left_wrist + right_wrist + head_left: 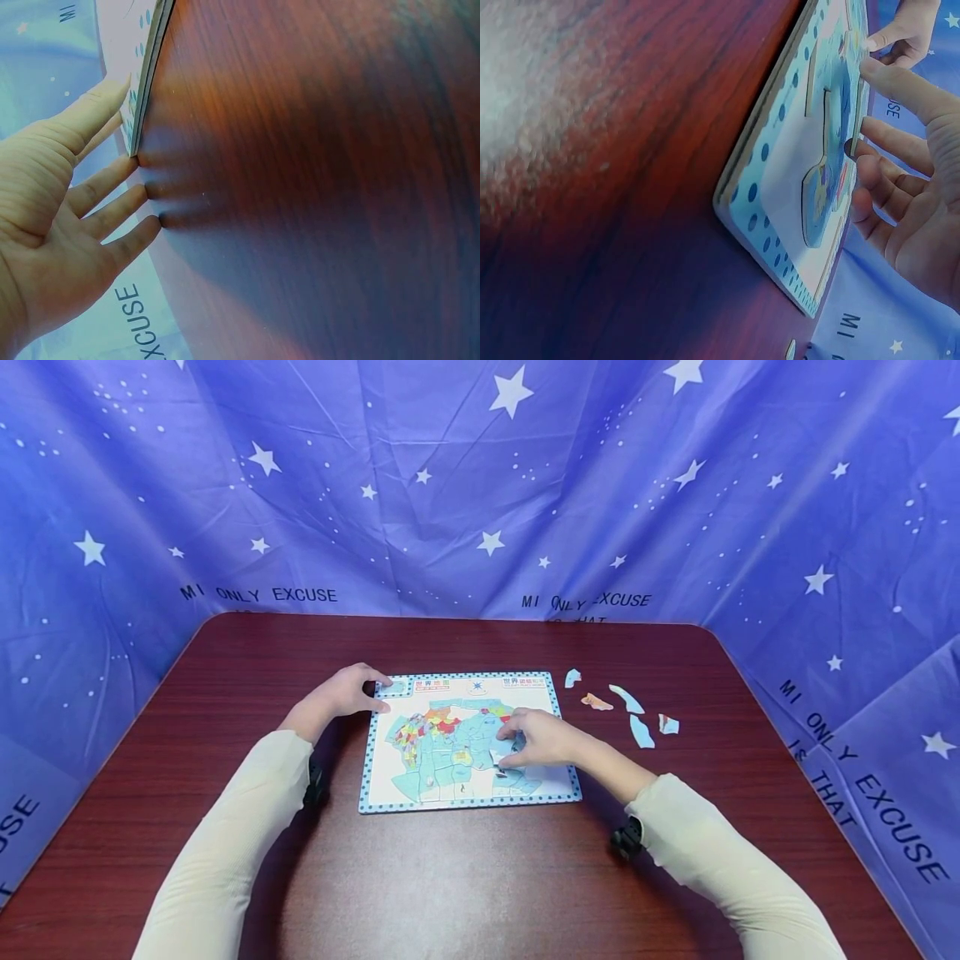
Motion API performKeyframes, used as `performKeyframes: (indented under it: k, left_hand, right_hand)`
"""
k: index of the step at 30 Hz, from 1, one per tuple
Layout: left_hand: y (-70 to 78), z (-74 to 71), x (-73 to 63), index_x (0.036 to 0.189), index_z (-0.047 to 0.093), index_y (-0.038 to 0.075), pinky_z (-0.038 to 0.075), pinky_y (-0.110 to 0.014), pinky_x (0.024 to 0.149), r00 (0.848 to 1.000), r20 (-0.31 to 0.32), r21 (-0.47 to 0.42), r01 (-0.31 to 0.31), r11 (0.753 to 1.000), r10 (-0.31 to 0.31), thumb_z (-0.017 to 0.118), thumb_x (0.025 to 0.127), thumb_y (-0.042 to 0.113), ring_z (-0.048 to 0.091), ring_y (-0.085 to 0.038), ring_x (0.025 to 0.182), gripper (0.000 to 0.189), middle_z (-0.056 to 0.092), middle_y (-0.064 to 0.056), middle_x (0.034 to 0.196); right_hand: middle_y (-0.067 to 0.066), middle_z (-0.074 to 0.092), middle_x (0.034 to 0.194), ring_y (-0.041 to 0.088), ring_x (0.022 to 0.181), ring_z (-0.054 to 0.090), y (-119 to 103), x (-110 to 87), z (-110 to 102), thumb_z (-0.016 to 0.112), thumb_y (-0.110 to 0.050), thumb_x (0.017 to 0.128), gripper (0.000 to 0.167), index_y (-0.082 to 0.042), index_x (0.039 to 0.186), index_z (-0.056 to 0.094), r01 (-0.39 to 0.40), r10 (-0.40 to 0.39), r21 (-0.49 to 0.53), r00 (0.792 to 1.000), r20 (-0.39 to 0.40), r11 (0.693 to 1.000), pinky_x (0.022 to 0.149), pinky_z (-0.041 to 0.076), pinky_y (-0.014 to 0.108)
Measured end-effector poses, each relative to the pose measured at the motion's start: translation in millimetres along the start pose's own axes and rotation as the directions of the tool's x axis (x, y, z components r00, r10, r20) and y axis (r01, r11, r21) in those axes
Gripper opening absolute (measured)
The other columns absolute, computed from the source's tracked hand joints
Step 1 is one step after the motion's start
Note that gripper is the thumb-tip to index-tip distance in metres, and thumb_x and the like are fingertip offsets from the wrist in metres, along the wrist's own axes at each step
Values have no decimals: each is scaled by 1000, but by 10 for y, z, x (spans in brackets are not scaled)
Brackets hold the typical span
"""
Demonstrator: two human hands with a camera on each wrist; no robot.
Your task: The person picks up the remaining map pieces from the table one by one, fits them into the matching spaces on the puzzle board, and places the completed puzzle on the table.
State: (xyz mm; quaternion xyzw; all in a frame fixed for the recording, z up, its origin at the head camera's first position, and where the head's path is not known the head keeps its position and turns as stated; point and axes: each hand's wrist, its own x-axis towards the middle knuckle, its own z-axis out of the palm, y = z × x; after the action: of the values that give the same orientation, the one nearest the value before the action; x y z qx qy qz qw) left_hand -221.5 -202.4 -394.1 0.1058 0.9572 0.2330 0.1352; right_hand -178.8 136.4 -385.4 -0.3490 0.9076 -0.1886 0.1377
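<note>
While the left hand (347, 690) steadies one corner of a world-map puzzle board (465, 807), the right hand (551, 739) leans over the map's right side with a thin puzzle piece (859, 105) pinched narrowly between thumb and fingertips. The left hand is spread wide, its thumb over the dotted border and its fingers reaching straight along the corner, holding nothing in a closed grip. The board lies flat on a dark red wooden table (450, 885), with the held piece just above its surface; whether the piece touches the map, the pictures do not make clear. Beyond the board's right edge lie a small blue piece (573, 678), an orange piece (597, 702), two curved pale-blue pieces (626, 699) and a red-and-blue piece (668, 724), all before a starry blue curtain (435, 510). The piece looks light and stiff, like thin wood or card, and its printed face is probably somewhat slick. Opposite edges seem the best hold, with fingertips kept clear of the underside; narrow tips likely call for a gentle pinch, as they could chip or bend. The board, broad and firm, appears best pressed at its border.
</note>
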Motion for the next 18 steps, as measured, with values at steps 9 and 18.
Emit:
performKeyframes:
  k: [9,18]
  left_hand:
    - [-2,-3,4,126,58,5,37,-53,104,1000,-5,4,2,1000,-2,72,82,25,39,-38,127,51,39,-24,141]
    - [1,2,1,126,57,4,37,-53,104,1000,-9,5,-5,1000,5,72,82,25,40,-38,125,51,40,-24,140]
  right_hand:
    - [-1,64,97,12,90,57,-43,35,32,77,-34,75,42,-8,107,70,22,-22,-21,1000,6,1000,92,47,33]
    - [1,66,101,16,95,57,-137,25,41,77,-35,74,42,-8,106,71,60,-60,-25,998,7,998,87,48,31]
